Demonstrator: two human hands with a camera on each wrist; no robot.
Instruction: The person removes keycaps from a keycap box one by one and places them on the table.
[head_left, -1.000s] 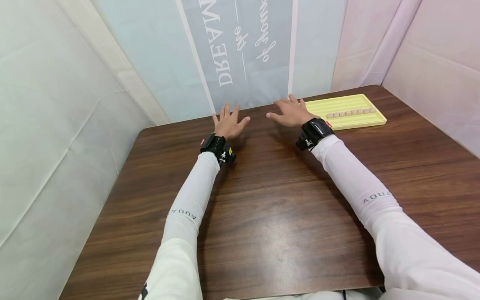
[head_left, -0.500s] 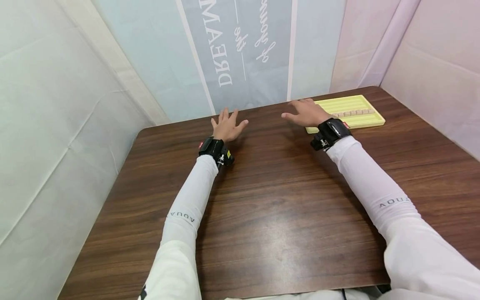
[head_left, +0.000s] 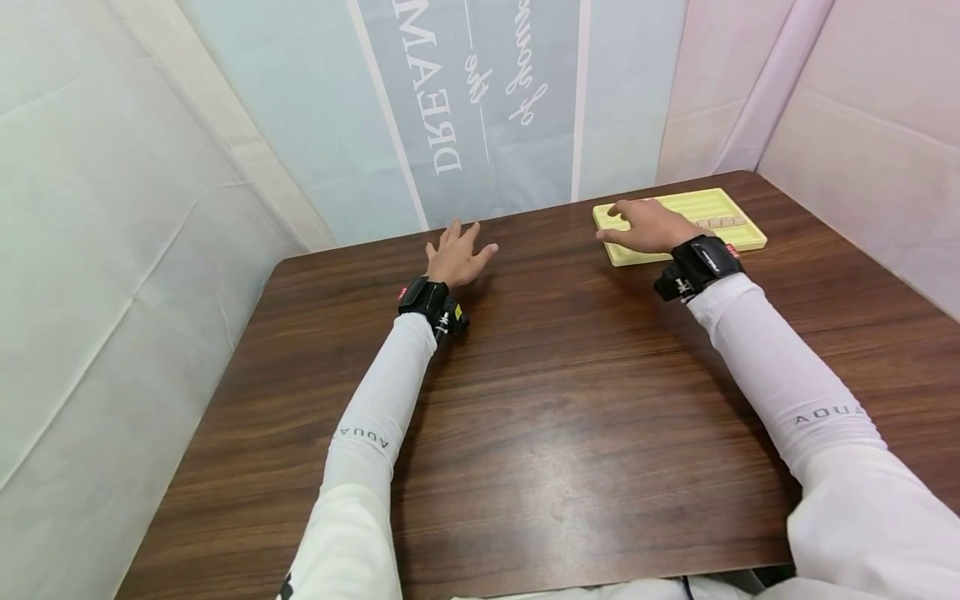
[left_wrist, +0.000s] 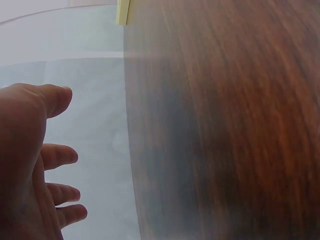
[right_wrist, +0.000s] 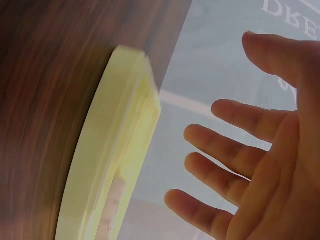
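A pale yellow tray (head_left: pixel 697 202) with ridged rows lies at the table's far right. Several small light wooden blocks (head_left: pixel 722 222) stand lined up in it, partly covered by my right hand (head_left: pixel 651 227). That hand hovers over the tray's left part with fingers spread and nothing held. In the right wrist view its fingers (right_wrist: pixel 227 150) appear apart from the yellow tray (right_wrist: pixel 95 150). My left hand (head_left: pixel 453 258) is above the table near its back edge, fingers spread and holding nothing. The left wrist view shows a yellow tray corner (left_wrist: pixel 122 12) well away from that hand.
The dark wood table (head_left: pixel 525 400) reaches back to a blue-grey curtain (head_left: pixel 510 167) with white mirrored lettering. Pale fabric walls (head_left: pixel 112 275) stand at the left and right. Each wrist wears a black camera band (head_left: pixel 708 260).
My right hand has moved to the right, from the tray's left end to over its left part, uncovering the near-left corner. The left hand has stayed almost still.
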